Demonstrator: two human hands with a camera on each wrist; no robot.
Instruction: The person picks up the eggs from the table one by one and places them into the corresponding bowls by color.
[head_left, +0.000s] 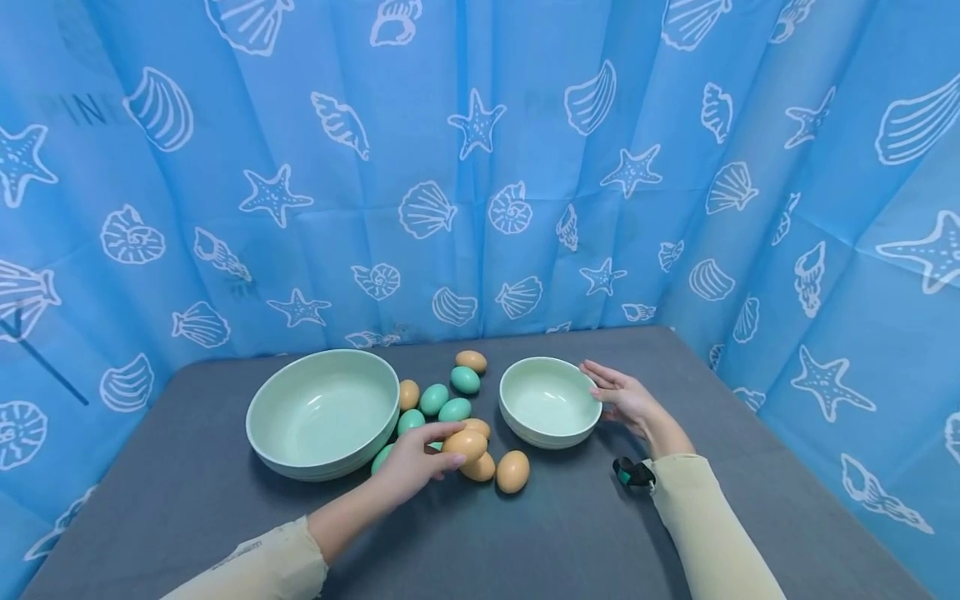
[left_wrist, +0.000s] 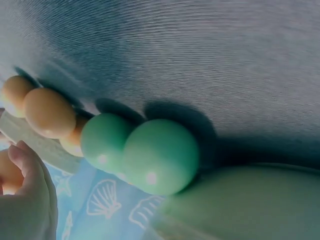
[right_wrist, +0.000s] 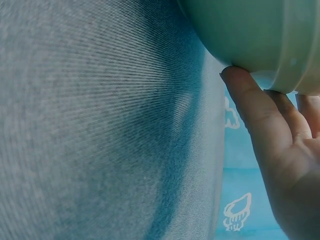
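Observation:
My left hand [head_left: 412,465] pinches an orange-brown egg [head_left: 465,447] between thumb and fingers, above the other eggs. Under and beside it lie several green eggs [head_left: 454,409] and orange-brown eggs [head_left: 513,472]. Only part of that hand [left_wrist: 27,200] and a sliver of its egg show in the left wrist view. My right hand [head_left: 630,404] holds the small pale green bowl [head_left: 551,437] at its right side, thumb at the rim. In the right wrist view, fingertips [right_wrist: 237,75] touch the bowl's outer wall [right_wrist: 250,35].
A larger pale green bowl [head_left: 322,473] stands left of the eggs. Everything is on a grey cloth-covered table [head_left: 555,533]. A blue curtain [head_left: 480,250] with white shells and starfish hangs behind and at the sides. A black strap [head_left: 633,473] hangs by my right wrist.

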